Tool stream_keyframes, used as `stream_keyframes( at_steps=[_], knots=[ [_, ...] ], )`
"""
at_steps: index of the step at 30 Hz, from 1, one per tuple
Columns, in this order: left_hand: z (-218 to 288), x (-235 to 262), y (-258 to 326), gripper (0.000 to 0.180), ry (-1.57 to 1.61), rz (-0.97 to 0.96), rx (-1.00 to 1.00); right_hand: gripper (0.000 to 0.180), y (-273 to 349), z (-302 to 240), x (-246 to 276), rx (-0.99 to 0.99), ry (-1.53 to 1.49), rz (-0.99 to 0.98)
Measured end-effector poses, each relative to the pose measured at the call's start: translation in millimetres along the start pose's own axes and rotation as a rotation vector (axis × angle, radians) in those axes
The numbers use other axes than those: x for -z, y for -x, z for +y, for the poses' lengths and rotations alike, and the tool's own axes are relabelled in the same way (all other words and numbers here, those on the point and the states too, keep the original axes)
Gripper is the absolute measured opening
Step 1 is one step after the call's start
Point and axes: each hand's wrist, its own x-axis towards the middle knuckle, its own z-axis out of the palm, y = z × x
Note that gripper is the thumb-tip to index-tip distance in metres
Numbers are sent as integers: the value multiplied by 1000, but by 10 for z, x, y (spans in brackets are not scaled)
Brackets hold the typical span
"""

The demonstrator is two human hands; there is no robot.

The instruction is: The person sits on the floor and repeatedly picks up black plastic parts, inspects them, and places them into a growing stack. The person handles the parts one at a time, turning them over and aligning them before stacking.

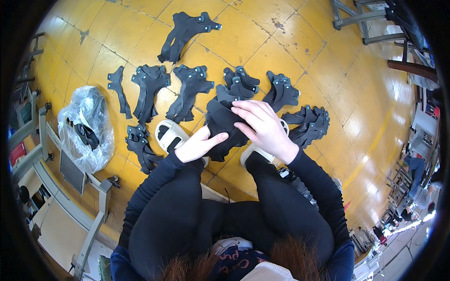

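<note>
Between my knees I hold a bundle of black cut fabric pieces [220, 117] above the floor. My left hand [199, 145] grips its left side, thumb on top and fingers hidden beneath. My right hand [265, 124] bends over the bundle's upper right, fingertips at its edge and thumb apart from them. Just beyond it lies another pile of black pieces [242, 80] with small pale tags. More such piles rest to the left [190, 91], to the right [281, 91] and farther off [185, 35].
The yellow tiled floor [253, 28] carries further piles, including one at right [311, 124] and one near my left foot [140, 147]. At left, a clear plastic bag [89, 126] with dark contents lies by a grey metal frame [70, 210]. Wooden furniture legs [365, 18] stand upper right.
</note>
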Motion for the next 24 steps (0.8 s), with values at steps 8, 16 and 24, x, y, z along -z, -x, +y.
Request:
stream_keyframes(
  at_steps=[8, 16, 24],
  knots=[
    [7, -2, 112, 41, 474, 193, 15, 19, 96, -86, -49, 80, -240, -51],
    [0, 149, 24, 42, 256, 80, -84, 14, 163, -131, 180, 43, -510, -398],
    [-78, 265, 91, 57, 312, 119, -123, 11, 54, -17, 673, -118, -743, -522]
  ],
)
